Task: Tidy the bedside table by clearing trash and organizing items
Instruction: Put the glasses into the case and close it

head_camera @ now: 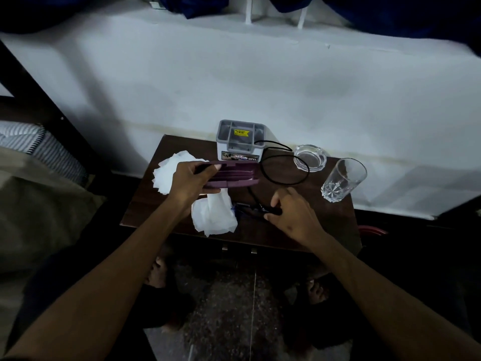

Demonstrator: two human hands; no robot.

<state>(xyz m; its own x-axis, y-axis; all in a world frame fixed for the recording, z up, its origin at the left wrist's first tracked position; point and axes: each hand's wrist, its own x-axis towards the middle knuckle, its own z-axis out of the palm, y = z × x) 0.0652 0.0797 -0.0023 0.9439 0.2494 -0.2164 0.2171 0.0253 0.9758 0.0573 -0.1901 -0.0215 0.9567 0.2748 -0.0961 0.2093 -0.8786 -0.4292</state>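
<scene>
Two hands work over a dark wooden bedside table (325, 230). Right hand (294, 214), nearest, curls its fingers around a small dark object (272, 211) beside the crumpled white tissue (213, 217); what the object is cannot be told. Left hand (191, 182) grips one end of an opened purple case (234, 174), thumb on top, fingers beneath. A second tissue (166, 173) lies behind it. Farther back: black cable (286, 175), grey organizer box (240, 139), glass ashtray (309, 157), drinking glass (343, 179).

Purple case (231, 175) open, held up over dark wood surface (299, 230). White crumpled tissues (214, 216) at front-left & left. Black glasses (256, 211) w/ cord beside tissues.
</scene>
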